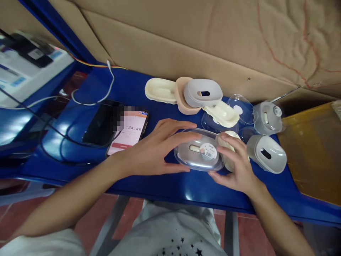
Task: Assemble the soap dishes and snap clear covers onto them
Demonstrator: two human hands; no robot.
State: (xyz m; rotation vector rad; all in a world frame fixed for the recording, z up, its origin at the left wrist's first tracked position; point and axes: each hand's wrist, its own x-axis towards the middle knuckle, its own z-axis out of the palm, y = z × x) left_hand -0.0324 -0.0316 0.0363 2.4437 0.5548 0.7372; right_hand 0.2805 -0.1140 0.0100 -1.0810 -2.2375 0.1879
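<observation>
Between my two hands, near the table's front edge, is an oval soap box with a clear lid [183, 156] and a round printed sticker [208, 152]. My left hand [157, 149] grips its left end, fingers along the far rim and thumb at the near one. On the right end, my right hand [237, 165] closes with fingertips by the sticker and thumb below. A cream tray [229, 166] lies partly hidden behind the right fingers. Beyond are a grey soap box body [193, 96], a peach one [188, 108] and cream trays [162, 89].
On the right stand a white slotted box body [274, 156], a clear-lidded box [268, 122], clear lids [241, 106] and a brown-taped carton [314, 153]. A phone [130, 131], a black device [102, 122] and cables lie left. Cardboard [170, 46] lines the back.
</observation>
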